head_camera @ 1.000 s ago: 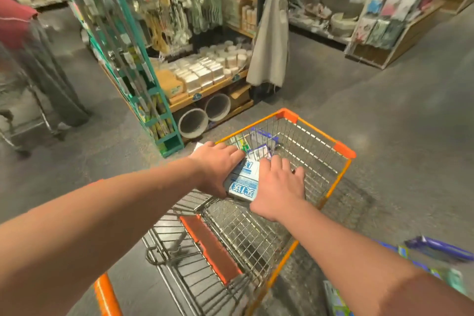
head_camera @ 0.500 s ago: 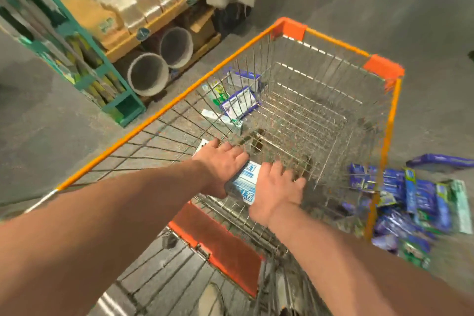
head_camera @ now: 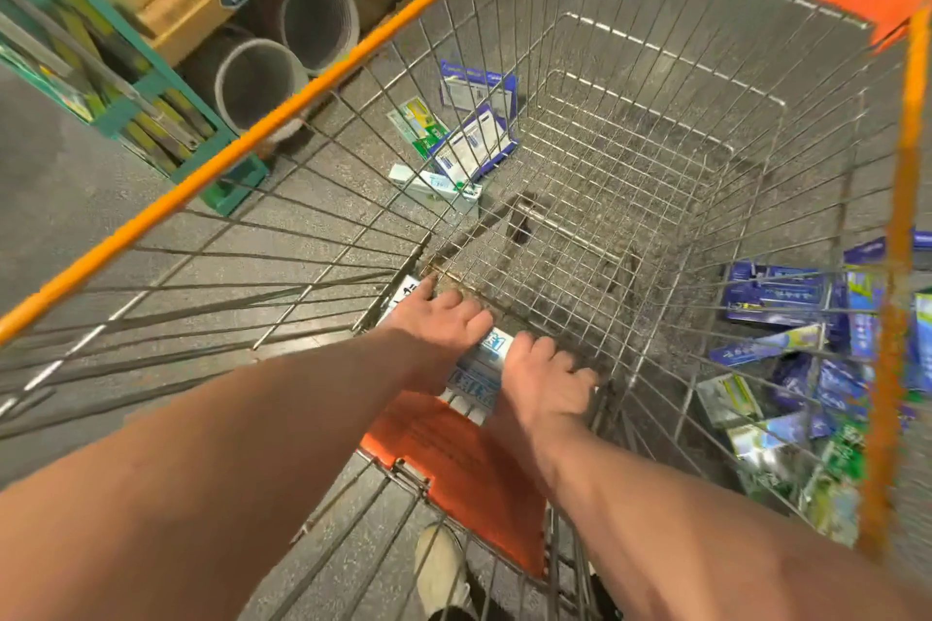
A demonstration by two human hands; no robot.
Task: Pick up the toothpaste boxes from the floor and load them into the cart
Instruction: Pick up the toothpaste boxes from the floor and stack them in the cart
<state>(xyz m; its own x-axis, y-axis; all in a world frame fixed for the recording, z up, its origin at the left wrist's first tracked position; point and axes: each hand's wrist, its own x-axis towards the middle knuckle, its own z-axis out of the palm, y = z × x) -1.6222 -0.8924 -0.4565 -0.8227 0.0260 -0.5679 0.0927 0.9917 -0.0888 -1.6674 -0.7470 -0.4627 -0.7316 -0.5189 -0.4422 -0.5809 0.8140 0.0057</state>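
A bundle of toothpaste boxes (head_camera: pixel 478 368), flat white card printed in blue, is low inside the cart (head_camera: pixel 302 86), at the near end of its basket and close to the wire bottom. The left hand (head_camera: pixel 444 318) grips its left side with fingers curled over the top, and the right hand (head_camera: pixel 544 378) clamps the right side, so the bundle is pinched between the two.

By my judgement this is an early load. A few loose boxes (head_camera: pixel 454 141), blue, white and green, seem to lie at the cart's far left bottom, while a much larger heap of boxes (head_camera: pixel 787 318) lies on the floor (head_camera: pixel 75 197) outside the cart's right wall, not yet picked up.

The cart is thin steel wire with an orange rim and a scuffed orange flap (head_camera: pixel 454 464) at its near end. The floor is grey and speckled. Left of the cart are ribbed pipes (head_camera: pixel 257 81) and a green rack (head_camera: pixel 151 106).
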